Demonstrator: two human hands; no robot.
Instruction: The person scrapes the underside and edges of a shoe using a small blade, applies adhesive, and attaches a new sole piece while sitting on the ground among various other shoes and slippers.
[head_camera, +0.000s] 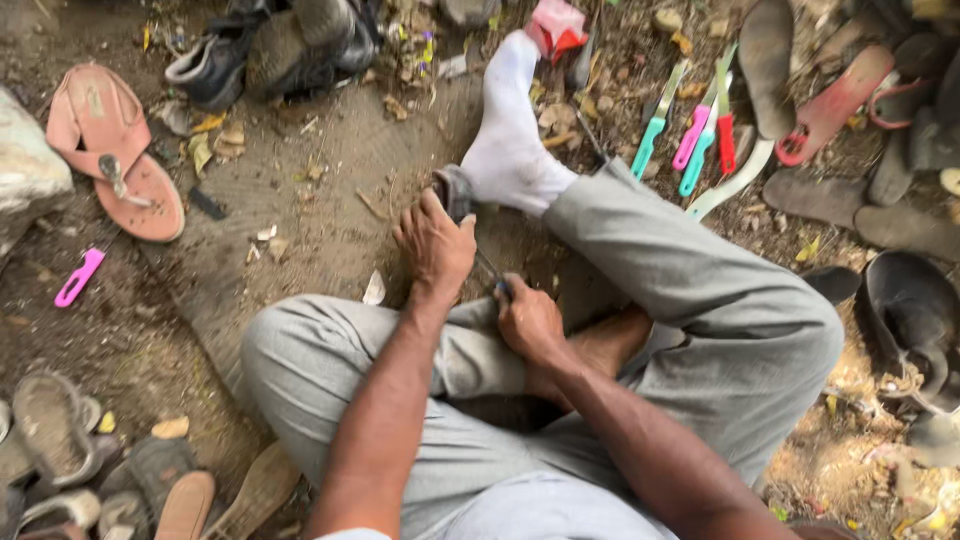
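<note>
Two bare hands meet at the middle of a patch of packed dirt ground (300, 230), seen from above by a person sitting with legs folded in grey trousers. Their left hand (435, 243) is closed over the top of a small dark shoe piece (455, 190) — possibly a heel or sole, though the fingers hide most of it — pressing it down beside the heel of a foot in a white sock (510, 135). Their right hand (528, 320) is curled shut around the blue-tipped handle of a thin metal tool (490, 270). That tool's long axis slants from the right hand up and to the left, its far end running under the left hand toward the dark piece, so the piece lies just ahead of the tool's tip and the left hand is the nearer of the two to it. Along the far right edge of the ground lie several plastic-handled tools (690, 140) in teal, pink and red, next to worn dark soles (905, 225). At the far left edge rests a pair of pink sandals (110, 150), with a small pink tool (80, 277) below them. A black shoe (215, 65) sits at the far edge, and more worn sandals (60, 440) crowd the near left corner — all well apart from the hands.
</note>
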